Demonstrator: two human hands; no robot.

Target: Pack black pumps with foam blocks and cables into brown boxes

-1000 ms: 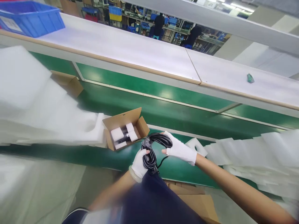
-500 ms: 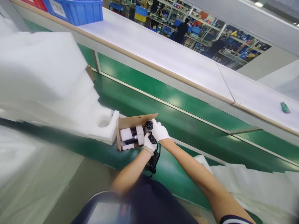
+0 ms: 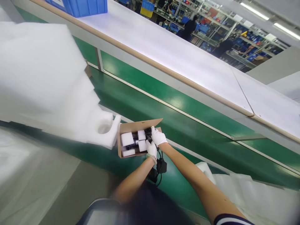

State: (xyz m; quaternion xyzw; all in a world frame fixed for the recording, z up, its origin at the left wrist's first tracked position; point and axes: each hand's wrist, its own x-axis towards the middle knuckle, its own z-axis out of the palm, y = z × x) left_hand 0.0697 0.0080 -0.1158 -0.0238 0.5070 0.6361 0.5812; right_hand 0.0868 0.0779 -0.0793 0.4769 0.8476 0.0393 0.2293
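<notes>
An open cardboard box point(image 3: 140, 125) sits on the green surface, its flap raised at the back. Inside it, white foam blocks point(image 3: 127, 139) surround a dark cylindrical item point(image 3: 132, 145). At the box's right end, a coiled black cable point(image 3: 148, 133) lies partly inside, in shiny wrapping. My right hand point(image 3: 158, 137), in a white glove, has its fingers closed on the coil's upper right side. Just below, my left hand point(image 3: 152, 148), also gloved, grips the coil's lower part; its fingertips are partly hidden. Black power adapters point(image 3: 161, 165) with cords hang or lie outside the box, near my left wrist.
Stacked white foam sheets point(image 3: 47, 81) rise at left, beside the box. More white foam point(image 3: 253, 190) lies at right. Beyond the green surface point(image 3: 187, 181) runs a long white shelf point(image 3: 168, 43) carrying a blue bin point(image 3: 86, 7). People work among racks in the background.
Both hands have brought the coiled black cable down into the right end of the box. The adapters have swung into clearer view beside my left wrist. The camera view has shifted slightly.
</notes>
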